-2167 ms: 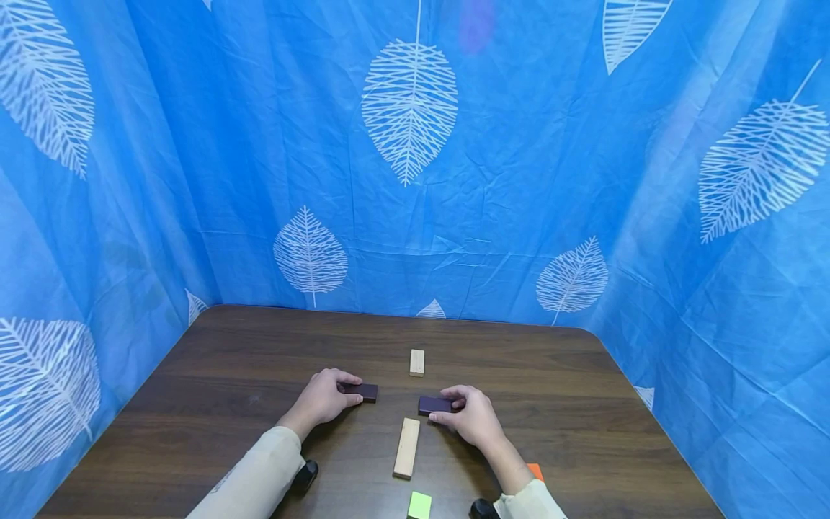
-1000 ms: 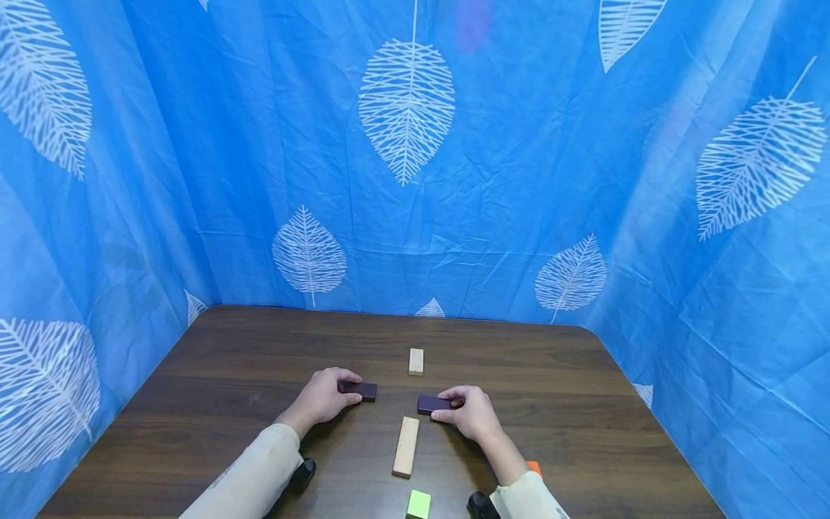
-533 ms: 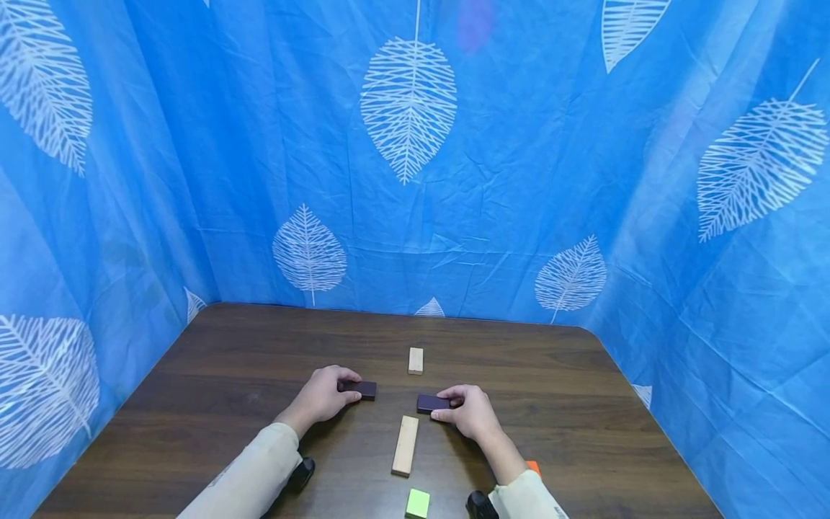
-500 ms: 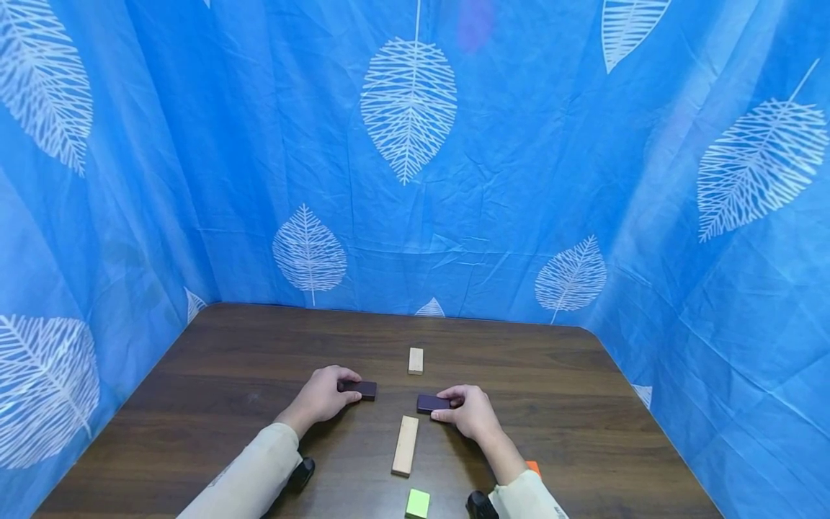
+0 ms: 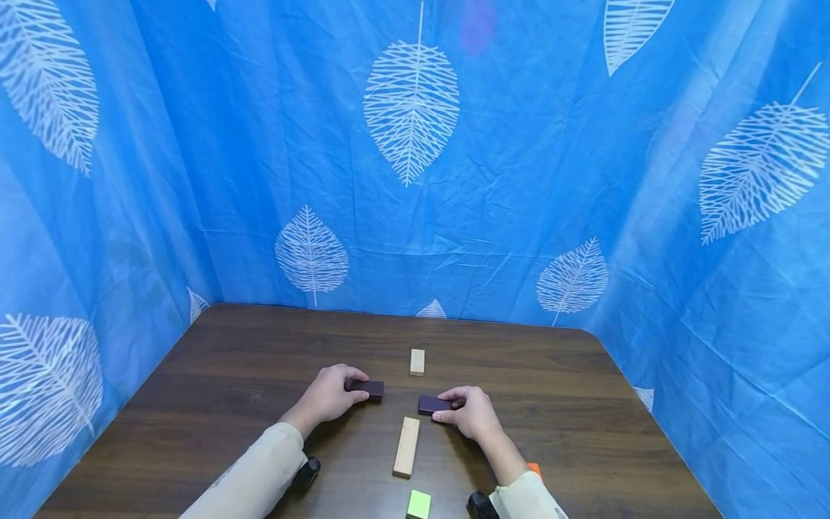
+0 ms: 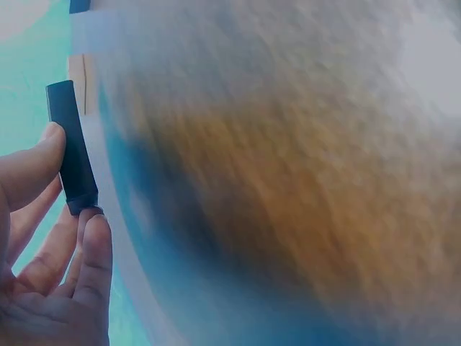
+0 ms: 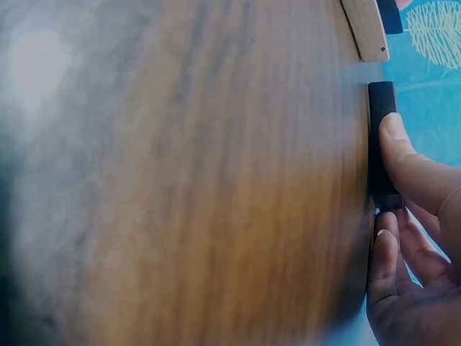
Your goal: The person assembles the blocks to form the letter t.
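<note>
My left hand (image 5: 327, 395) pinches a dark brown wooden block (image 5: 372, 391) by its left end, thumb on the near side. In the left wrist view the thumb lies along this dark block (image 6: 73, 148), with other fingertips at its lower end. My right hand (image 5: 473, 414) holds a second dark block (image 5: 431, 404) by its right end. The right wrist view shows that block (image 7: 377, 140) between thumb and fingers, low over the wooden surface. The two dark blocks face each other across a gap. Nearer to me than that gap lies a long pale wooden block (image 5: 406, 447).
A small pale block (image 5: 417, 362) lies beyond the gap. A lime green block (image 5: 418, 504) is at the near edge, and an orange piece (image 5: 534, 469) shows partly behind the right forearm. A blue leaf-print curtain (image 5: 506, 180) encloses the brown table (image 5: 259, 346).
My left hand has shifted slightly to the right with its dark block, narrowing the gap. The right hand and the other blocks keep their places.
</note>
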Demonstrator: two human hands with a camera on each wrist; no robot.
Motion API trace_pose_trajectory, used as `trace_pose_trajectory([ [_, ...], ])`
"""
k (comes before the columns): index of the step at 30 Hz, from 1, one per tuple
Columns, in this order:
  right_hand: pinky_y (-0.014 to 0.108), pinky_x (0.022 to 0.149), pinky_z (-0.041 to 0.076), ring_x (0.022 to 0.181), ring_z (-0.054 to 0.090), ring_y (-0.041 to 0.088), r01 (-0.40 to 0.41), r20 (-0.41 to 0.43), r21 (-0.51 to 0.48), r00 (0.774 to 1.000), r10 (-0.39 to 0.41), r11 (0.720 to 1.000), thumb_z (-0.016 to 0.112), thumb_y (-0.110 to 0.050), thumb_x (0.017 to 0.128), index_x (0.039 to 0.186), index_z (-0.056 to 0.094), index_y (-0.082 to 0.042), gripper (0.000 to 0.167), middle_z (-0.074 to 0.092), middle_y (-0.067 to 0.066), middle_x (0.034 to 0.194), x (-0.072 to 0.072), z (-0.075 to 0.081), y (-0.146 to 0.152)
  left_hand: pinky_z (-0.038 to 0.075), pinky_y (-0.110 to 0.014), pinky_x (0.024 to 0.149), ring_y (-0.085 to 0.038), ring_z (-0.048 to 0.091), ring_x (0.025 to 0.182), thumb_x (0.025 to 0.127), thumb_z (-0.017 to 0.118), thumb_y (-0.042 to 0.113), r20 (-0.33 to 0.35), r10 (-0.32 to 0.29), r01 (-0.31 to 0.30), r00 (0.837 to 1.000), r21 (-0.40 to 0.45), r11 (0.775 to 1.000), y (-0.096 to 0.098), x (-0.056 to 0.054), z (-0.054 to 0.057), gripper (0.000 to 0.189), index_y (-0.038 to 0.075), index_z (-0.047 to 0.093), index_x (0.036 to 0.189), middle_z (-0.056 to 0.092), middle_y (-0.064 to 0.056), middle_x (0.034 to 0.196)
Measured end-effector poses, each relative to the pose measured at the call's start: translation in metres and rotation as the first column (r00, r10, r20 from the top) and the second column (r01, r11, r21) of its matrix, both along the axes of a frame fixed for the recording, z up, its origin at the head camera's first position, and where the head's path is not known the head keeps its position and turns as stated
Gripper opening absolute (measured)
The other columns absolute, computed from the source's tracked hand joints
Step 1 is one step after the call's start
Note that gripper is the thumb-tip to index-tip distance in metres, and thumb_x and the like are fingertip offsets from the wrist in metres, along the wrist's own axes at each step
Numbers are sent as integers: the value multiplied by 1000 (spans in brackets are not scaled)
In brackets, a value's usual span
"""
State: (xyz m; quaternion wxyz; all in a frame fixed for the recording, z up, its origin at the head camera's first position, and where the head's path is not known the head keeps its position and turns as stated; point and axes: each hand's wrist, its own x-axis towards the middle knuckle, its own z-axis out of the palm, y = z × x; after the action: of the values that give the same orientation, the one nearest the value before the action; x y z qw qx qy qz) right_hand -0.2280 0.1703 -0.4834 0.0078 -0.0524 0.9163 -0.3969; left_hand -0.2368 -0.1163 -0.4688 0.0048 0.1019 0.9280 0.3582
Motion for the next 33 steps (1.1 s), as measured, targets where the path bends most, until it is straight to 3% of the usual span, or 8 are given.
trace_pose_trajectory([
  [10, 37, 74, 50, 84, 61, 17, 16, 14, 0, 1000, -16, 1000, 91, -13, 74, 99, 79, -7, 29, 70, 3, 89, 0, 2, 0, 51, -48, 87, -23, 61, 98, 88, 80, 16, -11, -18, 18, 1000, 17, 1000, 7, 1, 5, 21, 13, 76, 109, 67, -8, 112],
  [33, 34, 72, 49, 79, 59, 15, 16, 10, -26, 1000, -16, 1000, 92, -11, 73, 97, 79, -5, 28, 68, 2, 84, 0, 1, 0, 50, -45, 83, -21, 57, 91, 87, 81, 14, -51, -101, 102, 994, 19, 995, 40, 14, -1, 20, 10, 76, 106, 65, -5, 105],
])
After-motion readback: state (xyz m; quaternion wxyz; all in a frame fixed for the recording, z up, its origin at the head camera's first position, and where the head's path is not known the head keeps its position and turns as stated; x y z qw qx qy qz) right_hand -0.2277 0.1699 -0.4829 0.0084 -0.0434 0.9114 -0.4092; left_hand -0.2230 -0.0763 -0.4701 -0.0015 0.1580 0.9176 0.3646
